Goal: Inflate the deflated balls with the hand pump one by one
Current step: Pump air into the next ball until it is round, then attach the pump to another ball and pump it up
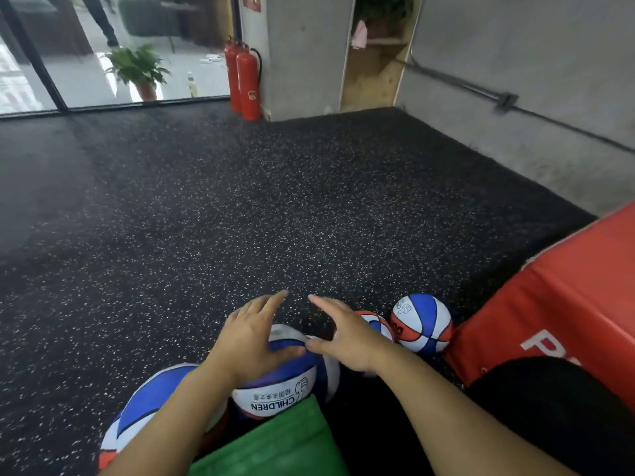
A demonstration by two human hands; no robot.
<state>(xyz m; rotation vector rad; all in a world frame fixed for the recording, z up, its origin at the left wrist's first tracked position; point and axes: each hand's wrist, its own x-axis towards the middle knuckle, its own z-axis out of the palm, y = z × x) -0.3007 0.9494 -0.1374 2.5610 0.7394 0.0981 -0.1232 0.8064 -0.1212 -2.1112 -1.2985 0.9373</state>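
A blue, white and red ball printed "CHILDREN" [285, 389] lies on the dark floor right in front of me. My left hand [251, 338] rests on its top with straight fingers. My right hand [347, 334] hovers just to the right of it, fingers straight, thumb touching the ball's upper edge. A second ball [137, 417] sits at the lower left under my left forearm. A third ball [378, 324] peeks out behind my right hand. A fourth ball [422, 322] stands further right. No hand pump shows in the head view.
A red padded box [549, 297] stands close on the right. A green cloth [275, 444] lies at the bottom centre. Two red fire extinguishers [245, 82] stand by the far pillar, a potted plant [141, 68] behind the glass wall. The speckled floor [240, 201] stretches ahead.
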